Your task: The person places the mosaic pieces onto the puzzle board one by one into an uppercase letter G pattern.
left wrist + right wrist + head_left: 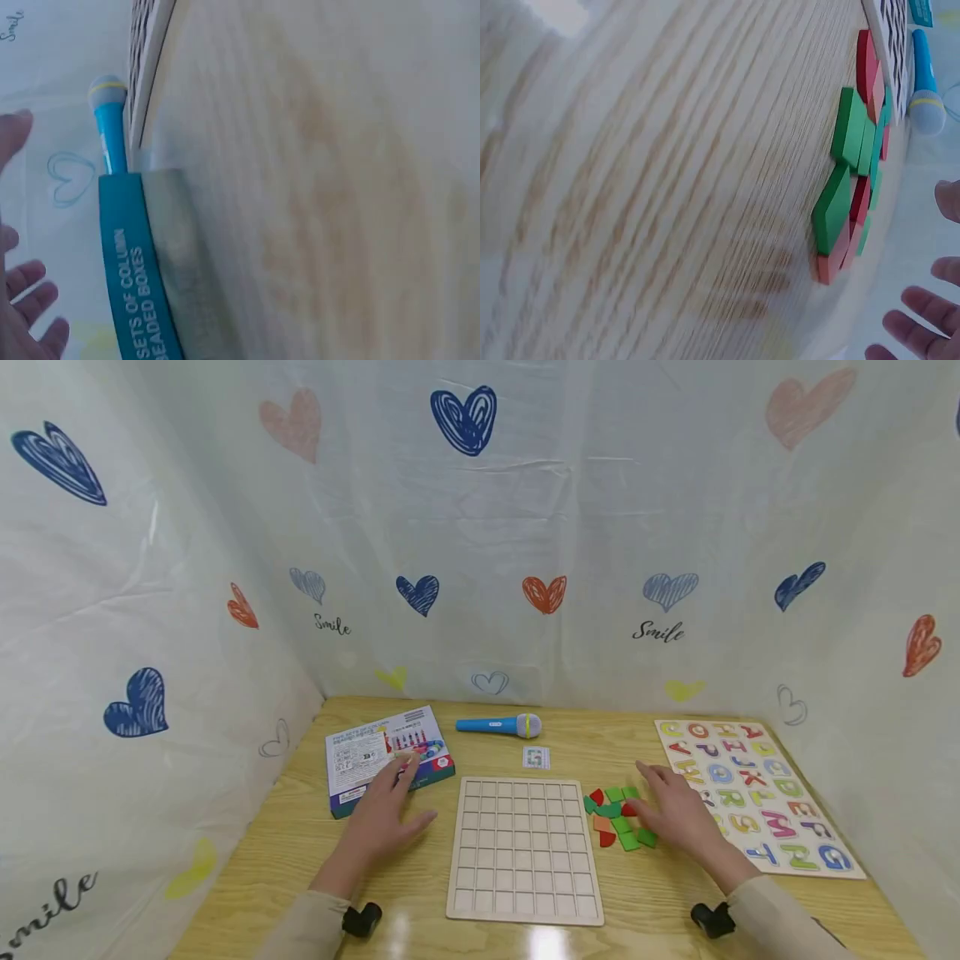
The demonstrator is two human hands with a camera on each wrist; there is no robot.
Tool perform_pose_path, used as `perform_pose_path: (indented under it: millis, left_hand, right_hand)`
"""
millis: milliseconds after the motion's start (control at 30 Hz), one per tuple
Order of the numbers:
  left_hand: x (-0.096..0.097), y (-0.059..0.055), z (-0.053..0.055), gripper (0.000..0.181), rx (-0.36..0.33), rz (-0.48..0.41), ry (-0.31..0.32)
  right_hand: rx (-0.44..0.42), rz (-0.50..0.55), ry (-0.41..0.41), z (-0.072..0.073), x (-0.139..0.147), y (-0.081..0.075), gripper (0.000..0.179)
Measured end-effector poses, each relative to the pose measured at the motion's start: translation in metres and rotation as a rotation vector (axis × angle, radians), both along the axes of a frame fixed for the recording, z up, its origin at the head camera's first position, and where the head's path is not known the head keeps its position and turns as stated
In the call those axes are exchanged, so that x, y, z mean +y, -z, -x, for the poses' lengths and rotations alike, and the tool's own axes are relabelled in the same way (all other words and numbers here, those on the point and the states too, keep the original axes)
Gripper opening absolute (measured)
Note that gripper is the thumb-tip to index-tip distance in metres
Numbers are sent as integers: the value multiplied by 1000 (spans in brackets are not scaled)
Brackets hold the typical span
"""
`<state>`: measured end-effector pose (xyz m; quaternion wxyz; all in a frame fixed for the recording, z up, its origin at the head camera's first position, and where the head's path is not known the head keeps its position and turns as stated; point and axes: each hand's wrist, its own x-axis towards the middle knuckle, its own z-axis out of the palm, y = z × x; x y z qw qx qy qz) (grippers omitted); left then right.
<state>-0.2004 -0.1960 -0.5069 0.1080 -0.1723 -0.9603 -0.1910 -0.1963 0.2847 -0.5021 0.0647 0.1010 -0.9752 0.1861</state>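
My left hand point(381, 820) hovers at the near right side of a flat blue and white box point(356, 760), fingers spread and holding nothing. In the left wrist view the box's teal side point(131, 262) shows printed words. My right hand point(678, 810), with fingers apart, is over the right edge of a small cluster of coloured pieces point(628, 841). These are flat green, red and orange blocks, some squares and some rounded wedges, partly hidden by the thumb. The right wrist view shows the green pieces point(831, 210) lying on the table beside the open fingers point(922, 315).
A pale wooden grid board point(525, 852) lies between the hands. Behind it are a blue toy microphone point(498, 725) and a small printed card point(536, 757). An alphabet puzzle board point(780, 810) lies at the right. A white curtain with hearts point(480, 527) encloses the wooden table point(412, 877).
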Motion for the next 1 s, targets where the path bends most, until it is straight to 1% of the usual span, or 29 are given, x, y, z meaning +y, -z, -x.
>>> perform_pose_path:
  millis: [67, 133, 233, 367, 533, 733, 800, 867, 1000]
  left_hand:
    - [4, 1, -4, 91, -2, -29, 33]
    - [9, 4, -8, 87, -17, -55, 53]
    - [15, 11, -13, 80, -65, -98, 67]
    - [22, 20, -17, 73, -139, -148, 82]
    - [28, 25, -17, 70, -203, -203, 116]
    - [28, 32, -14, 78, -351, -274, 142]
    - [28, 35, -13, 81, -386, -279, 151]
    - [29, 36, -12, 84, -403, -271, 163]
    - [30, 38, -11, 89, -399, -207, 204]
  right_hand:
    - [-12, 24, -9, 0, -3, 0, 68]
    - [-23, 43, -18, 0, -7, 0, 63]
    - [-43, 75, -33, 0, -12, 2, 55]
    - [-73, 129, -54, 1, -20, 4, 47]
    - [-103, 161, -75, 2, -30, 7, 40]
    - [-138, 222, -93, 6, -43, 11, 34]
    - [-139, 218, -94, 7, -48, 12, 32]
    - [-140, 197, -91, 9, -51, 12, 31]
    - [-142, 160, -74, 12, -56, 15, 30]
